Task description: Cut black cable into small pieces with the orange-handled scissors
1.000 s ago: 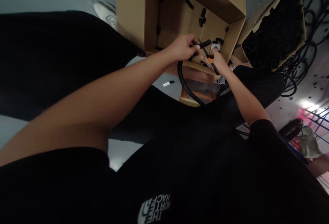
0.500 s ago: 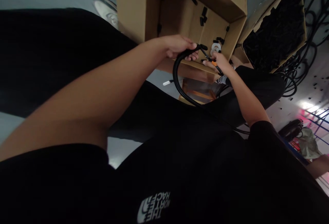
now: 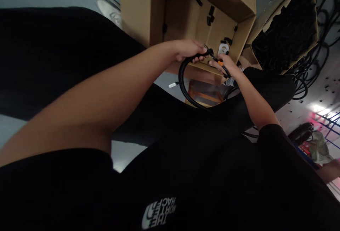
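Observation:
My left hand (image 3: 189,49) is closed round the end of a black ribbed hose (image 3: 182,79), which curves down in a loop toward my lap. My right hand (image 3: 225,65) is closed on a small cutting tool with orange and black handles (image 3: 220,63), its tip at the hose end just beyond my left fingers. Both hands hover over the near edge of an open cardboard box (image 3: 156,15).
The box holds scattered short black pieces (image 3: 210,15) and a white tape roll (image 3: 222,51). A second box full of black pieces (image 3: 285,29) stands to the right, with black hoses coiled on the floor (image 3: 305,82). A white marker (image 3: 174,84) lies on the floor.
My left hand slid along the hose so the loop grew, then tightened slightly. The cutting tool stayed at the hose end over the box edge.

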Available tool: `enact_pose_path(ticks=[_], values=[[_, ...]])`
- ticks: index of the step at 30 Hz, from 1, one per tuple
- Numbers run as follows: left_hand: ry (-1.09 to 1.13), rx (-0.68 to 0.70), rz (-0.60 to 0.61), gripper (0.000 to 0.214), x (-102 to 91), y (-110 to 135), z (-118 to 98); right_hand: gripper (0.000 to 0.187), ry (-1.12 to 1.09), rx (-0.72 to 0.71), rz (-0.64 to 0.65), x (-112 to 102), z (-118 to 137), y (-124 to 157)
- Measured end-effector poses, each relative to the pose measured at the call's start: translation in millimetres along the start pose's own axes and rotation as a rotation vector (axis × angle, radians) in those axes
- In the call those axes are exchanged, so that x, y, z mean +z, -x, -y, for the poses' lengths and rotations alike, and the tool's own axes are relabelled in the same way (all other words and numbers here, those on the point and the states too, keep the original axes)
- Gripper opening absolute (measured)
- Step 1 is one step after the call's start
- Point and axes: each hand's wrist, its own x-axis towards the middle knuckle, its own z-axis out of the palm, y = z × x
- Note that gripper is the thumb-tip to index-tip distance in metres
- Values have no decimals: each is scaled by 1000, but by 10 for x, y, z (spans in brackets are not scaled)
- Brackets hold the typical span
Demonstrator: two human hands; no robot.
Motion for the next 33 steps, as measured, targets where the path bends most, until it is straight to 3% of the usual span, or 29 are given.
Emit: enact_pose_path(ticks=[5, 9, 14, 18, 23, 30, 33], values=[[34, -1, 44, 39, 49, 56, -63, 80, -149, -66, 63, 35, 104, 154], [39, -4, 47, 38, -19, 39, -61, 81, -169, -35, 87, -25, 112, 150], [162, 49, -70, 42, -215, -35, -32, 82, -66, -52, 36, -146, 59, 144], [278, 75, -191, 34, -264, -84, -20, 71, 82, -84, -62, -205, -23, 89], [232, 70, -252, 25, -210, -117, -42, 58, 228, -153, -84, -187, -18, 14], [265, 113, -183, 21, -59, -51, -176, 70, 154, -138, -60, -81, 220, 60], [257, 139, -258, 27, -3, 3, -229, 76, 45, -98, -22, -61, 236, 61]])
